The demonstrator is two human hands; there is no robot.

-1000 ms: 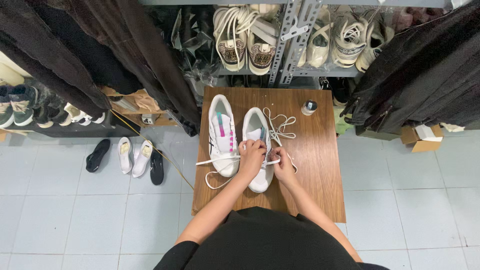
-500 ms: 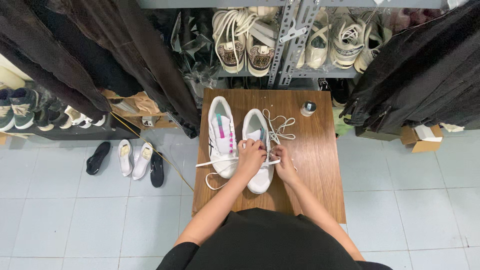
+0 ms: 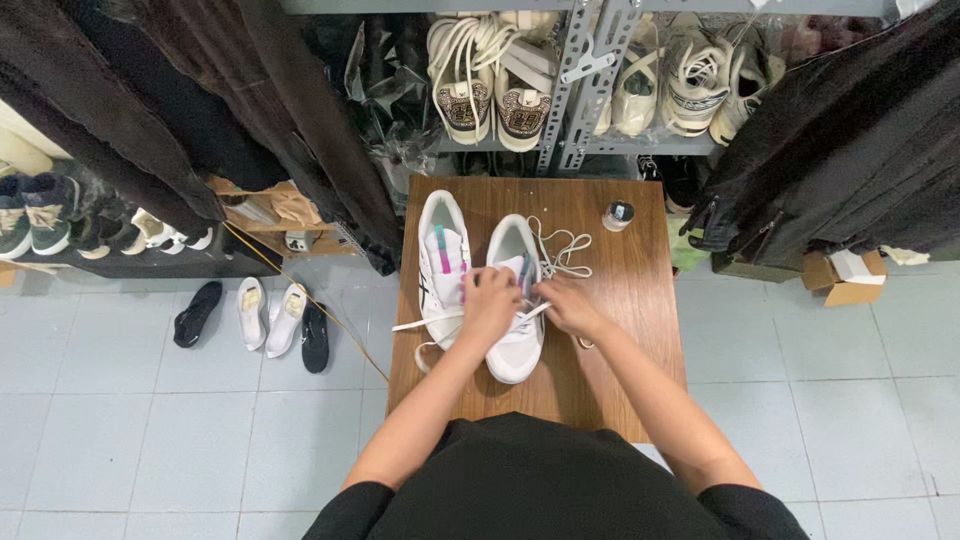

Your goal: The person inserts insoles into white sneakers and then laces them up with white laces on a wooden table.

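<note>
Both hands, left [image 3: 490, 300] and right [image 3: 568, 305], pinch the lace [image 3: 556, 250] over the right shoe [image 3: 517, 345]; a hard tug could slide it off the surface [image 3: 630, 300].

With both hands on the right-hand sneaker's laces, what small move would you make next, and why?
Probably draw the lace snug through the eyelets. The left hand and right hand both pinch lace over the white sneaker, while a slack loop of it lies on the wooden table beside the shoe. The other sneaker lies untouched alongside.
</note>
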